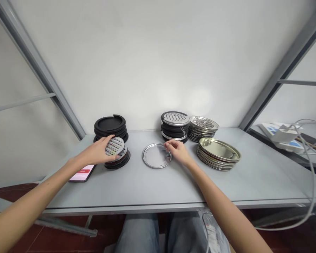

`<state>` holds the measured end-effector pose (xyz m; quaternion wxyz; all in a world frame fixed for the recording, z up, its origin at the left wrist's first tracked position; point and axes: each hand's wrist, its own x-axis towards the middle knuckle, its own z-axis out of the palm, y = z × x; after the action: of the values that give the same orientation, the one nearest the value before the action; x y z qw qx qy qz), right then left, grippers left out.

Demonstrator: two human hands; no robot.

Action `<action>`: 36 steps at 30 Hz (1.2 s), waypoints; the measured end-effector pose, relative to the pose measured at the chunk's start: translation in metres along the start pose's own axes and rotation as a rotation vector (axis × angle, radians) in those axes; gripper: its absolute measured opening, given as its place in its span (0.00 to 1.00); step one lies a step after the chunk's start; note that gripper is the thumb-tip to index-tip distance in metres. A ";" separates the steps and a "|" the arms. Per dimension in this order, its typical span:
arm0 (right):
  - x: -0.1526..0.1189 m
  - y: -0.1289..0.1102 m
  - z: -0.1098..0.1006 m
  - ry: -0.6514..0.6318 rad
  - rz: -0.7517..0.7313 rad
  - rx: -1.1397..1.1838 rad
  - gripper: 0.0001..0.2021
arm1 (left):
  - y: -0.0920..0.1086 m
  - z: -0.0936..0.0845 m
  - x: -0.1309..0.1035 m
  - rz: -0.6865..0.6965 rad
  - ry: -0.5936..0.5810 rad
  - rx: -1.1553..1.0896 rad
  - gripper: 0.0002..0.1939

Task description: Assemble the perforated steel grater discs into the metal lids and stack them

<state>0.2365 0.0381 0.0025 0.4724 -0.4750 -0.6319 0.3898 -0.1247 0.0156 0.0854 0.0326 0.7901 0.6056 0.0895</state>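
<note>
My left hand (100, 151) is wrapped round the edges of a small grater disc (115, 146) on top of a short stack at the left. Dark discs (118, 163) lie at the bottom of that stack. Near the middle of the table, a round clear-looking lid with a silver rim (157, 155) lies flat. My right hand (177, 151) pinches at its upper right edge; the fingertips touch the rim. Behind the left stack stand black rings (110, 123). A perforated disc (176, 118) tops more black rings behind my right hand.
Gold-coloured lids (220, 150) are stacked at the right, with grater discs (203, 123) behind them. A phone (82, 173) lies by my left wrist. White cables (312, 168) hang over the right side. Metal frame posts (284, 66) flank the grey table (147, 191).
</note>
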 end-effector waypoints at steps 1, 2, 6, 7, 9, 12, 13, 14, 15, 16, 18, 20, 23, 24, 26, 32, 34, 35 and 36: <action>0.000 0.000 0.000 0.007 -0.018 -0.008 0.13 | 0.000 0.000 0.002 -0.007 -0.013 0.000 0.53; 0.000 0.000 0.000 0.021 -0.033 -0.011 0.13 | 0.001 0.001 0.003 -0.010 -0.020 0.004 0.54; -0.001 0.000 -0.001 0.071 -0.049 0.005 0.14 | 0.005 0.006 0.009 -0.005 -0.042 0.034 0.55; 0.000 -0.001 -0.001 0.072 -0.047 0.002 0.14 | 0.006 0.007 0.010 -0.003 -0.045 0.042 0.55; -0.001 -0.001 -0.001 0.056 -0.048 -0.015 0.14 | 0.005 0.012 0.012 -0.004 -0.051 0.053 0.56; -0.001 -0.001 0.001 0.029 -0.052 -0.044 0.13 | 0.003 0.016 0.012 -0.016 -0.062 0.058 0.57; -0.002 0.000 0.001 0.023 -0.054 -0.053 0.13 | 0.002 0.017 0.011 -0.024 -0.068 0.059 0.57; -0.002 0.000 0.002 0.017 -0.056 -0.062 0.13 | 0.002 0.017 0.010 -0.032 -0.073 0.061 0.57; -0.003 0.001 0.002 0.013 -0.058 -0.071 0.13 | 0.002 0.018 0.010 -0.040 -0.073 0.066 0.57; -0.003 0.001 0.002 0.010 -0.061 -0.079 0.13 | 0.003 0.017 0.009 -0.046 -0.070 0.074 0.57; -0.003 0.002 0.002 0.007 -0.066 -0.087 0.14 | 0.005 0.017 0.007 -0.061 -0.061 0.103 0.58; -0.002 0.002 0.002 0.005 -0.064 -0.083 0.14 | 0.008 0.016 0.005 -0.078 -0.062 0.136 0.58; -0.001 0.002 0.002 0.000 -0.050 -0.074 0.14 | 0.013 0.013 0.000 -0.081 -0.048 0.163 0.57; -0.001 0.002 0.002 0.002 -0.051 -0.078 0.14 | 0.016 0.013 -0.002 -0.066 -0.022 0.165 0.55; -0.002 0.002 0.002 0.019 -0.080 -0.119 0.13 | 0.026 0.013 -0.006 0.000 0.071 0.158 0.48; -0.005 0.004 -0.001 0.094 -0.212 -0.366 0.11 | 0.084 0.037 -0.006 0.567 0.232 -0.042 0.20; -0.006 0.005 -0.001 0.047 -0.229 -0.402 0.12 | 0.100 0.054 0.002 0.710 0.147 -0.125 0.18; -0.006 0.005 -0.001 0.014 -0.235 -0.418 0.12 | 0.105 0.062 0.007 0.742 0.121 -0.158 0.17; -0.007 0.005 -0.001 -0.017 -0.239 -0.435 0.12 | 0.109 0.071 0.012 0.748 0.104 -0.191 0.16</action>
<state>0.2396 0.0329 -0.0035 0.3966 -0.4842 -0.7563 0.1901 -0.0056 0.0021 0.0345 0.0406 0.9442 0.2653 0.1912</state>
